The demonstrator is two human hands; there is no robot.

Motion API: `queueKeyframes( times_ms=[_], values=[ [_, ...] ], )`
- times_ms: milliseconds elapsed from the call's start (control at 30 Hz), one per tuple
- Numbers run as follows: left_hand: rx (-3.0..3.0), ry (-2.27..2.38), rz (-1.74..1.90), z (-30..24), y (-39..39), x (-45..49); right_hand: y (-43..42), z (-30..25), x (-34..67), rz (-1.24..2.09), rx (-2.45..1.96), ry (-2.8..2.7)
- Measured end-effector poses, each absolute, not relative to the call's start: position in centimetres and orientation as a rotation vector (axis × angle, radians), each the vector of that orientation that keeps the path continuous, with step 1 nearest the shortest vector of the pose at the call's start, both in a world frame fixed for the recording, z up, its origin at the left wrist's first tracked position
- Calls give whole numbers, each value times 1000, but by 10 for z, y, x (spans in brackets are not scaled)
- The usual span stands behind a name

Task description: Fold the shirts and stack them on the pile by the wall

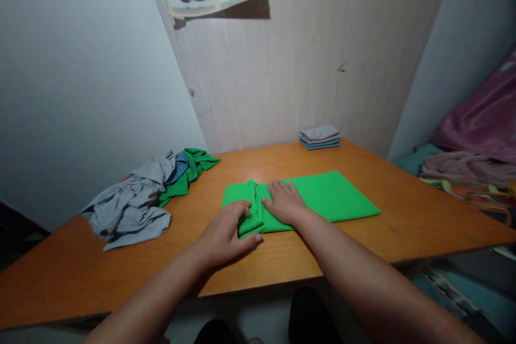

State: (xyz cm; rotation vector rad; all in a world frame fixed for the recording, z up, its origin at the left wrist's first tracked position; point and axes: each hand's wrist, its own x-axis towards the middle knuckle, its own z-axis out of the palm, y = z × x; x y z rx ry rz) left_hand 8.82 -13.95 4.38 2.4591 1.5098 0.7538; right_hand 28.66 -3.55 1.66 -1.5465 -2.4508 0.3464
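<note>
A bright green cloth garment [326, 196] lies flat on the wooden table, folded into a long strip. Its left end is turned over into a shorter, slightly rumpled flap with a ridge. My left hand [226, 231] rests at that flap, fingers curved over its near left part. The left thumb is spread away, close to the cloth's near edge. Palm down, my right hand [284, 201] lies on the strip just right of the ridge, its fingers stretched out and the thumb apart. Cloth beneath both hands is hidden.
At the table's left lies a loose heap with a grey garment [137, 196], a blue piece [179, 166] and a green one [193, 169]. A folded striped and blue stack [320, 137] sits at the back right. The wooden table [258, 269] meets a panelled wall behind.
</note>
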Motion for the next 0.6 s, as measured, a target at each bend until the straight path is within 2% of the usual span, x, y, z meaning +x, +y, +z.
queueKeyframes(
  times_ms=[367,600],
  values=[
    [2477,1518,929,33,-140,94,-35,14,287,320,-1545,-2455],
    [2576,1540,758,27,-144,103,-34,14,287,299,-1540,-2459]
  ],
)
